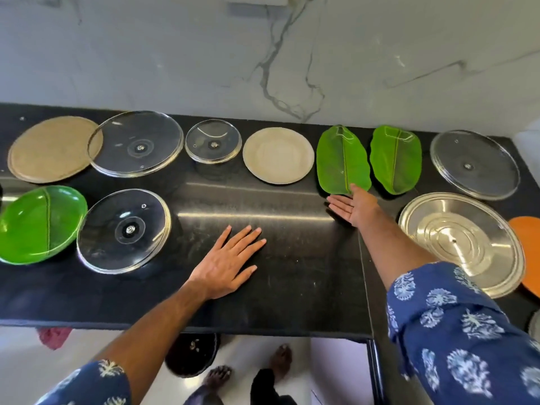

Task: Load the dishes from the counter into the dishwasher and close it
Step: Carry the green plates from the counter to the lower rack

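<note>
A white marble wall stands behind a long black stone counter (292, 273). Many dishes lie flat on it. In the upper left of the frame is a round tan plate (52, 149), and a big clear glass lid (136, 143) overlaps its edge. Next come a small clear glass lid (213, 144) and a round beige plate (278, 155). At lower left sit a green leaf-look bowl (38, 223) and another clear glass lid (124, 230). Right of the middle are two green leaf-shaped plates, one nearer the middle (342, 159) and one further right (396, 159). On the far right are a flat clear glass lid (474, 165), a shiny round steel lid (461, 244) and the edge of an orange plate (526, 252).

The left hand (230, 261) lies flat on the bare counter, fingers straight, holding nothing. The right hand (355, 207) is spread wide, palm up, its fingertips at the low tip of the nearer leaf plate. It holds nothing yet.

No dishwasher shows here, so loading looks not begun.

The leaf plate lies flat and thin, so fingers may slip under it badly and push it away. The glass lids are smooth and could slide off the counter and break if bumped.
</note>
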A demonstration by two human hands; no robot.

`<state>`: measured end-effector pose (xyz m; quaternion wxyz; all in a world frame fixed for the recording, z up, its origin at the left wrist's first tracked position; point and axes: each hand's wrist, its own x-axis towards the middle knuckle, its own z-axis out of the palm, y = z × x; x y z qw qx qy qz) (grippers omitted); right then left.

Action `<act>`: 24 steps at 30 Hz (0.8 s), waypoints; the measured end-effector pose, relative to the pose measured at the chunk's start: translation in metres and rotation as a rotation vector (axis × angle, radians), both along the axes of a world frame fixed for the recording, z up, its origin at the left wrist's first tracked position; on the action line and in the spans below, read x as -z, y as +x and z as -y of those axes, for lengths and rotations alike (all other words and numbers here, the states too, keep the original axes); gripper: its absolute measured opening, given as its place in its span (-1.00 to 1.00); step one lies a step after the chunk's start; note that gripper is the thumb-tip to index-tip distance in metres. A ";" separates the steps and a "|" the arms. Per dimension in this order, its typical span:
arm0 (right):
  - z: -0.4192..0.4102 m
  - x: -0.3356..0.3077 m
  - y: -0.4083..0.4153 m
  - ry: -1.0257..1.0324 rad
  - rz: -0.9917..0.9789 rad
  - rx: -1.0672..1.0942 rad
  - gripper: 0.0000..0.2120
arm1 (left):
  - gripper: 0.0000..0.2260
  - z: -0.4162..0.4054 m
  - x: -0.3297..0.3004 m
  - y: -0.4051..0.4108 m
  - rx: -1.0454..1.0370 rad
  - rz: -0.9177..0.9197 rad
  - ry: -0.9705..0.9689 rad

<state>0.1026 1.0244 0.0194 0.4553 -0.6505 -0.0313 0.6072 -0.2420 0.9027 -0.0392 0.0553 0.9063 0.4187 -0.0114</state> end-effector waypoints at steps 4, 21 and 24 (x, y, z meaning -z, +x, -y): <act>-0.001 0.000 -0.005 0.043 -0.011 0.079 -0.66 | -0.45 0.000 -0.002 0.000 -0.007 0.009 -0.008; 0.255 -0.045 -0.088 0.344 -0.150 0.331 -0.69 | -0.53 0.008 -0.007 0.004 -0.054 0.149 -0.051; 0.317 -0.057 -0.111 0.352 -0.113 0.412 -0.69 | -0.51 0.032 -0.030 0.019 -0.017 0.378 -0.202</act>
